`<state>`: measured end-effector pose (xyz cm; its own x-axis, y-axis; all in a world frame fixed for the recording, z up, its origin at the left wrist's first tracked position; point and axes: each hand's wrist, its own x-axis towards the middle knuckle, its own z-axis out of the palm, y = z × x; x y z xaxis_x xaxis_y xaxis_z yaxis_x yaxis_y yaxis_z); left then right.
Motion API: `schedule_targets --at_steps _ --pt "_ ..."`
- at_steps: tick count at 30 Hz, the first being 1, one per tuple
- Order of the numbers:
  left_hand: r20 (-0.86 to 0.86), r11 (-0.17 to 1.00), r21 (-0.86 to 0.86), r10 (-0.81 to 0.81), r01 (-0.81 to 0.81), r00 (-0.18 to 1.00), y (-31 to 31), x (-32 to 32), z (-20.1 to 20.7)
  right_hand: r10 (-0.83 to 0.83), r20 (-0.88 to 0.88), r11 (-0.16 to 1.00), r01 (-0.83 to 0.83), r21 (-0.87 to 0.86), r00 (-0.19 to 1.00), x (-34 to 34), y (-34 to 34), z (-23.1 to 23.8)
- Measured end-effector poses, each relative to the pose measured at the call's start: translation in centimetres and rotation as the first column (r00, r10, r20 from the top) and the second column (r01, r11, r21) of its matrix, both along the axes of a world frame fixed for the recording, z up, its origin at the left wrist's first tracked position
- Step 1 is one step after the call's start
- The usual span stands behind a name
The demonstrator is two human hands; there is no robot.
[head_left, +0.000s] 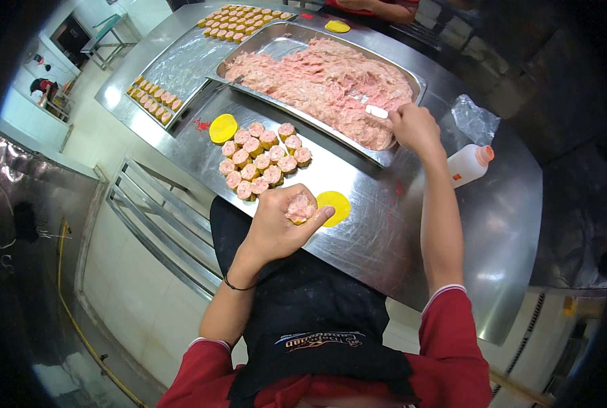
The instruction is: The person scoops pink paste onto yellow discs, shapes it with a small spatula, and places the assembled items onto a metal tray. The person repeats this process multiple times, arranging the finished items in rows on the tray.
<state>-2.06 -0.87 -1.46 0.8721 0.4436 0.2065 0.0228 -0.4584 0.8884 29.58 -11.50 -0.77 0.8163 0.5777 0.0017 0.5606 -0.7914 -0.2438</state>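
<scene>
Filled dumplings (276, 153) stand on the worktop (385, 231), the left hand (274, 228) clasps another dumpling (300, 207) by the near edge, and the right hand (416, 129) grips a white tool (377, 111) at the far pan (303, 121) (much meat (317, 81) remains).

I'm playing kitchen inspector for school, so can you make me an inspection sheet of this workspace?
Surface: shiny steel table, with red specks on it.
Job's things: pink minced filling in a deep steel pan; a cluster of open-topped dumplings; round yellow wrappers beside the left hand; more dumplings on a film-lined tray.
Clutter: white bottle with orange cap; crumpled clear plastic.
Hands: left curled around one filled dumpling; right hand grips a white-handled tool at the filling.
Cables: yellow line at far left, hose or cable unclear.
Surroundings: pale tiled floor, metal rails, another person's arm across the table.
</scene>
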Motion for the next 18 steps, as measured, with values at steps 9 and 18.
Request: schedule_targets --at_steps 9,18 --pt "-0.035 0.998 0.056 0.044 -0.042 0.998 0.6 -1.3 -0.3 -0.047 0.062 0.959 0.062 -0.277 0.997 1.8 -0.8 1.3" --pt "0.063 1.000 -0.002 -0.020 0.021 0.998 1.0 0.6 0.0 0.472 -0.230 0.746 -0.246 0.619 0.851 -5.7 -3.7 4.0"
